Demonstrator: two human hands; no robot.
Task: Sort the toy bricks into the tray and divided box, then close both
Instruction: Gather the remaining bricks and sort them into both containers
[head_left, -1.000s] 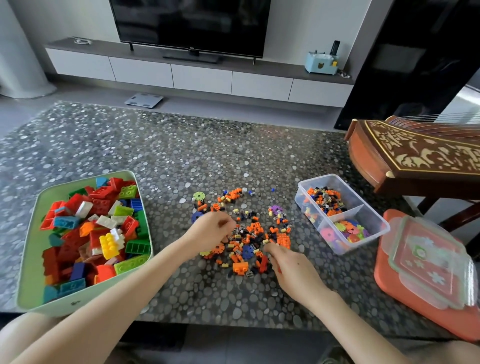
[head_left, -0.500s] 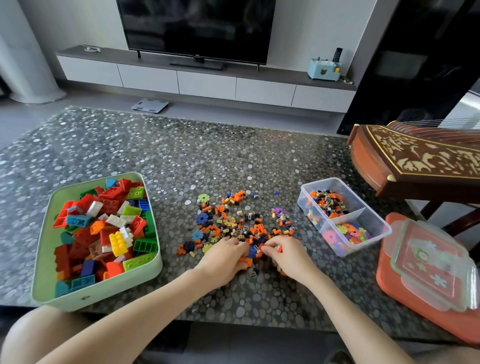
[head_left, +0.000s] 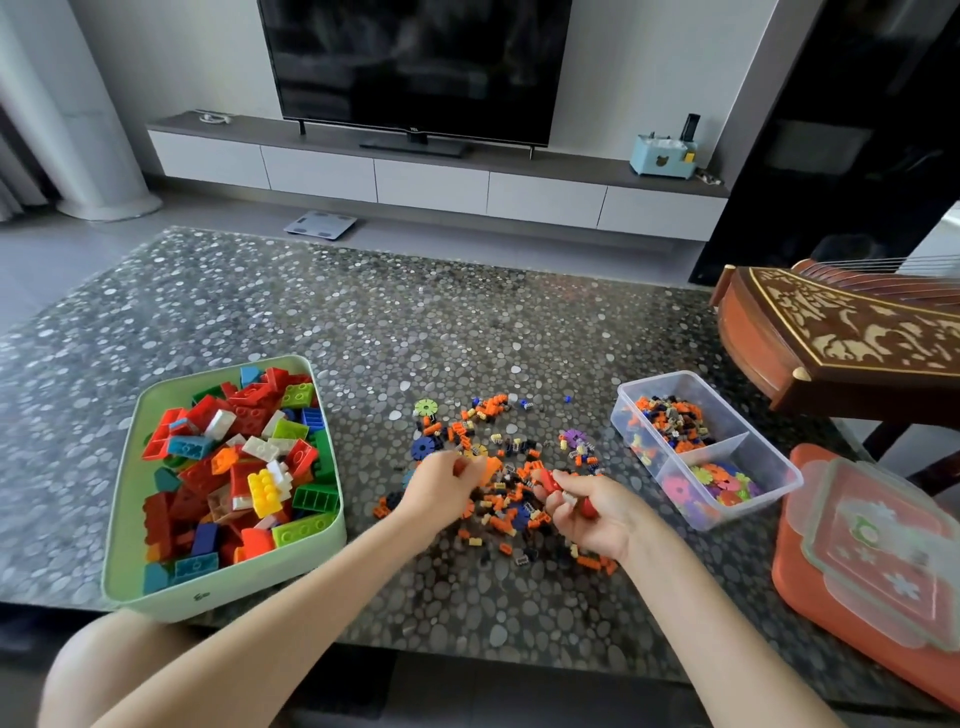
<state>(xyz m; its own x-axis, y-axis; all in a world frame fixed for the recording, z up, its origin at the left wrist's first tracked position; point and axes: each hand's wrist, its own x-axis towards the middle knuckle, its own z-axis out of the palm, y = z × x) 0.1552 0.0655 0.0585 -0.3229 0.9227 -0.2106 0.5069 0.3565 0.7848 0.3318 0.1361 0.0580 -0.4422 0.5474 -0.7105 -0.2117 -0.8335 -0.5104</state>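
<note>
A pile of small loose bricks (head_left: 498, 457), mostly orange, dark and blue, lies on the table's middle. My left hand (head_left: 441, 491) rests in the pile, fingers curled over an orange piece. My right hand (head_left: 592, 512) is lifted just right of it, closed on red bricks (head_left: 551, 480). A light green tray (head_left: 122, 514) at the left holds several large bricks. The clear divided box (head_left: 779, 475) at the right holds small bricks in its far half and flat flower-shaped pieces in its near half. The box's clear lid (head_left: 893, 551) lies on an orange tray lid (head_left: 810, 592) at the far right.
The pebble-patterned table top (head_left: 363, 322) stretches far beyond the pile. A carved wooden instrument (head_left: 841, 338) overhangs the table's right side behind the divided box. A TV cabinet (head_left: 426, 176) and a floor scale (head_left: 319, 224) stand beyond the table.
My right hand has lifted off the pile with red bricks in its fingers. My left hand has shifted up and left within the pile and curled on an orange piece.
</note>
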